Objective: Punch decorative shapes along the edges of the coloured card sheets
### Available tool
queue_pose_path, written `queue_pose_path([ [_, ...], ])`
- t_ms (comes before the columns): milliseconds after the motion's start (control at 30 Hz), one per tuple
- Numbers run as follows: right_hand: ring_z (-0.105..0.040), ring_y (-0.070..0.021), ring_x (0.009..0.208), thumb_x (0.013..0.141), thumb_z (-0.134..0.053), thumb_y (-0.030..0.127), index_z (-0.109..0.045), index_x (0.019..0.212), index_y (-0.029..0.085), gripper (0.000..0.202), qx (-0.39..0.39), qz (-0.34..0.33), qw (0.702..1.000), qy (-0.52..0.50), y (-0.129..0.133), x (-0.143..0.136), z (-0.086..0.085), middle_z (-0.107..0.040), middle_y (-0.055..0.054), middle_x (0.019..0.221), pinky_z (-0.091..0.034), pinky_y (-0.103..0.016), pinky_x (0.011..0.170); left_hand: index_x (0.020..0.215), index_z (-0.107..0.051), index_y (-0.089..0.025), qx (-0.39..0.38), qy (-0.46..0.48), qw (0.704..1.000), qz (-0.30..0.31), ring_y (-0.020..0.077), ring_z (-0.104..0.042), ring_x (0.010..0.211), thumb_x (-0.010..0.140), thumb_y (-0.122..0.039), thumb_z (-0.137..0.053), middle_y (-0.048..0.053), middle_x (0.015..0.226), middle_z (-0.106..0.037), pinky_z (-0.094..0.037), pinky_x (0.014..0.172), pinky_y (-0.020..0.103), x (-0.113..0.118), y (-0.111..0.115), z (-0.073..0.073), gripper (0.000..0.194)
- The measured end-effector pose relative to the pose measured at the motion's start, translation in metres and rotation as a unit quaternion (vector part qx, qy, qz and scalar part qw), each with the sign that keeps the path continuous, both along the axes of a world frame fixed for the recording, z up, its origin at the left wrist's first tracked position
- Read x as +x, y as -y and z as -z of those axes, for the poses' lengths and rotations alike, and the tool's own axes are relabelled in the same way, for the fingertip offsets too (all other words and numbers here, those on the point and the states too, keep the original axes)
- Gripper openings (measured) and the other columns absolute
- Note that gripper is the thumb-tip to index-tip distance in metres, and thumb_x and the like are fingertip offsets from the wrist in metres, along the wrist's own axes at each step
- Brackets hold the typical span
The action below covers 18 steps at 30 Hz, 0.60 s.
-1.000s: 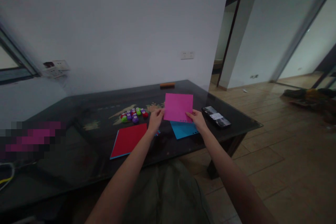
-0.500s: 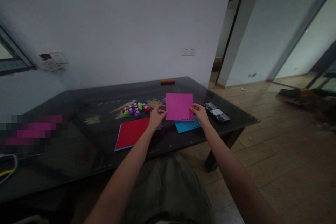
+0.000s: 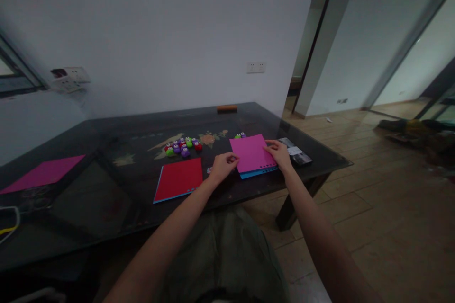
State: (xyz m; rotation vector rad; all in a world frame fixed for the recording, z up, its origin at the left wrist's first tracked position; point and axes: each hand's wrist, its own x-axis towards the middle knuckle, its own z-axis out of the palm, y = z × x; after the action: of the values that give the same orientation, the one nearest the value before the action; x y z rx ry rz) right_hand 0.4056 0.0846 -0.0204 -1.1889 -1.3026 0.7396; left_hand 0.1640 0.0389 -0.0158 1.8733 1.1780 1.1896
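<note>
A pink sheet of paper (image 3: 251, 152) with a row of holes along its near edge lies over a blue sheet (image 3: 259, 173), which shows only as a strip at the front. My left hand (image 3: 225, 164) pinches the pink sheet's left edge between thumb and fingers. On the opposite edge, my right hand (image 3: 278, 152) holds the same sheet, thumb on top. To the left, a red sheet (image 3: 180, 179) rests on something blue that peeks out at its rim. A small colourful item (image 3: 209, 170), too small to name, sits beside my left hand.
Several small red, green and purple toys with big eyes (image 3: 185, 152) cluster behind the red sheet. Two more (image 3: 238, 137) stand behind the pink sheet. A dark flat box (image 3: 300, 156) lies right, a brown block (image 3: 226, 108) at the back, another pink sheet (image 3: 46, 172) far left.
Both hands have brought the pink sheet down and tilted it, so it now covers most of the blue one. Two toys behind it have come into view.
</note>
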Motion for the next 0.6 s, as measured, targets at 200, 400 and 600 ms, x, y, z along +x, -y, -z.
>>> queue_pose_path([
  [200, -0.044, -0.0106, 0.043, 0.061, -0.068, 0.033, -0.07, 0.092, 0.014, 0.037, -0.017, 0.023, 0.996, 0.08, -0.002, 0.005, 0.005, -0.063, 0.001, 0.055, -0.031, -0.023, 0.044, 0.079, -0.07, -0.014, -0.005, -0.058, 0.998, -0.001, 0.0137, -0.058, 0.054, 0.072, -0.019, -0.06, 0.003, 0.063, -0.066, -0.044, 0.056, 0.025, 0.004, 0.002, 0.004, 0.013],
  [400, -0.053, -0.0125, 0.054, 0.066, -0.065, 0.026, -0.069, 0.096, 0.011, 0.034, -0.007, 0.036, 0.981, 0.19, -0.008, 0.006, 0.016, -0.064, -0.002, 0.063, -0.039, -0.023, 0.052, 0.082, -0.071, -0.014, 0.019, -0.136, 0.99, -0.016, 0.013, -0.061, 0.063, 0.072, -0.017, -0.059, 0.004, 0.069, -0.069, -0.045, 0.062, 0.022, 0.003, 0.004, 0.003, 0.015],
  [600, -0.056, -0.0129, 0.056, 0.071, -0.063, 0.024, -0.069, 0.098, 0.012, 0.031, -0.026, 0.042, 0.967, 0.252, -0.008, 0.003, 0.017, -0.066, -0.003, 0.065, -0.04, -0.023, 0.055, 0.082, -0.071, -0.013, 0.022, -0.165, 0.986, -0.015, 0.0135, -0.063, 0.066, 0.074, -0.021, -0.059, 0.005, 0.072, -0.071, -0.046, 0.065, 0.022, 0.003, 0.005, 0.005, 0.017],
])
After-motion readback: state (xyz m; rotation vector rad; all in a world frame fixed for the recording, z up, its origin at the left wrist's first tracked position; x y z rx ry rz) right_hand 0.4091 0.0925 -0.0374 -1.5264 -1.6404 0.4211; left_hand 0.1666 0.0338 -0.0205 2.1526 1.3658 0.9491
